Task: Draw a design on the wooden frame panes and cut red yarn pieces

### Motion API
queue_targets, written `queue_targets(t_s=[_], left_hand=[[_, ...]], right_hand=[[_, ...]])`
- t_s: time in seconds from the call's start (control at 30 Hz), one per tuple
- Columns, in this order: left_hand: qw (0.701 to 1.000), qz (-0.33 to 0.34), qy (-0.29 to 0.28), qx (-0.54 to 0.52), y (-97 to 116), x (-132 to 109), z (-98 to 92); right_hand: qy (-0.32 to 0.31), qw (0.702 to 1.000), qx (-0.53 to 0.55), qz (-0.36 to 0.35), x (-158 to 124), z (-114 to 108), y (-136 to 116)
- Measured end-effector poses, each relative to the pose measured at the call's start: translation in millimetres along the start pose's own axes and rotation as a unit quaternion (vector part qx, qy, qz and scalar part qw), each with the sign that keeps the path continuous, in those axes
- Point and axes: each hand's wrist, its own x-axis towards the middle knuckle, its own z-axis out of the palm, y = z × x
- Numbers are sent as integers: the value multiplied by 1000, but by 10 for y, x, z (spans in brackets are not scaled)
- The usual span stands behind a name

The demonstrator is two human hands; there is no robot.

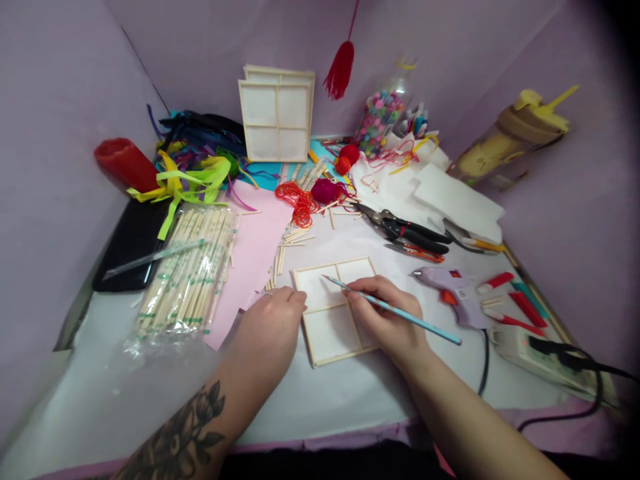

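Left hand (270,320) curled steadies frame (336,308); right hand (385,320) grips pencil (395,310); glue gun (453,293) beside.

Both hands lay low and near each other. The left hand (273,320), forearm tattooed, was curled knuckles-up, fingers pointing to 1 o'clock. The right hand (387,323) pinched closed in a writing grip.

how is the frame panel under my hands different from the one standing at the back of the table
The near panel lies flat on the table; the back panel stands upright against the wall. The left hand and right hand, which holds a pencil, rest on the near one; the back one is untouched. Both are white squares in stick frames, split into four panes.
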Motion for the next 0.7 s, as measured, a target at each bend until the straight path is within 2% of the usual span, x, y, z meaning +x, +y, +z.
queue_targets(t_s=[0.23,0.7], left_hand=[[999,0,-1,-45,-18,8,-26],[998,-9,-18,-52,-28,24,-2]], right_hand=[[-8,1000,-14,-14,1,34,30],[3,999,-19,-29,-6,18,22]])
